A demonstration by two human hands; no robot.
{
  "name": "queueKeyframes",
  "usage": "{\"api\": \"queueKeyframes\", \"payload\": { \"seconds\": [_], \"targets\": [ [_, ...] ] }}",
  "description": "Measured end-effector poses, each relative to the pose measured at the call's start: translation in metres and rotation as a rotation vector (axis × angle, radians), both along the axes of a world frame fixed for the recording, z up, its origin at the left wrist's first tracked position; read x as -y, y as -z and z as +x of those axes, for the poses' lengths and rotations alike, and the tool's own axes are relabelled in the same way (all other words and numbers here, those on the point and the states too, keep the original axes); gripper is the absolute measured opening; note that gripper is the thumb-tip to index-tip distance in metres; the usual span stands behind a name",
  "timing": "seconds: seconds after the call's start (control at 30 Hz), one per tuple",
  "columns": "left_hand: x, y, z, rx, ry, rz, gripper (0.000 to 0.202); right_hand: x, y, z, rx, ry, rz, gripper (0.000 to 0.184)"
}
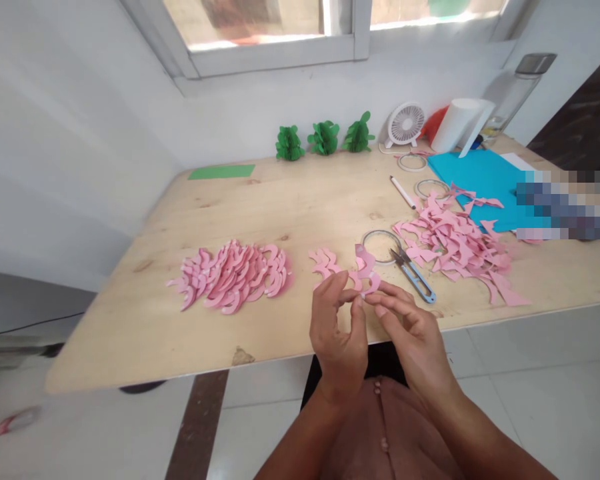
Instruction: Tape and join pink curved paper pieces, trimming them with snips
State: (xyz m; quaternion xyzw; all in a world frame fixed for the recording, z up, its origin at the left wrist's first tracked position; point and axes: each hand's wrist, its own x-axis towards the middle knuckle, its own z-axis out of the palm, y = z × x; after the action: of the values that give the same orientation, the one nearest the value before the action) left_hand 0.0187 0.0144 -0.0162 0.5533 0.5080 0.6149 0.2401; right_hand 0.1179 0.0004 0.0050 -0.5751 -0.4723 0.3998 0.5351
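Observation:
Over the table's front edge, my left hand (339,337) pinches the lower end of a wavy pink paper cutout (373,283) between thumb and index finger. My right hand (416,339) is closed at the same end, fingers and thumb together on the paper. A small white bit shows at the fingertips, too small to name. Just behind my left hand lie a few wavy pink paper pieces (324,259). Thread snips (416,277) with blue handles rest beyond my right hand, their tip by a roll of tape (380,247).
At left is a heap of curved pink paper pieces (245,273); at right, pink paper scraps (460,237) reach blue sheets (490,193). A marker (403,192), green paper strip (223,172), green paper trees (325,138), small fan (405,125) and paper roll (457,125) stand or lie farther back.

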Motion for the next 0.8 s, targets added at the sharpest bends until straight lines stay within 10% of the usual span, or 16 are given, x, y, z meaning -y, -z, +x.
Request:
{"api": "queueKeyframes", "payload": {
  "seconds": [0.8],
  "targets": [
    [0.005, -0.015, 0.004, 0.361, 0.111, -0.23, 0.04, -0.011, 0.005, -0.004, -0.086, -0.021, -0.003, 0.011]
  ]
}}
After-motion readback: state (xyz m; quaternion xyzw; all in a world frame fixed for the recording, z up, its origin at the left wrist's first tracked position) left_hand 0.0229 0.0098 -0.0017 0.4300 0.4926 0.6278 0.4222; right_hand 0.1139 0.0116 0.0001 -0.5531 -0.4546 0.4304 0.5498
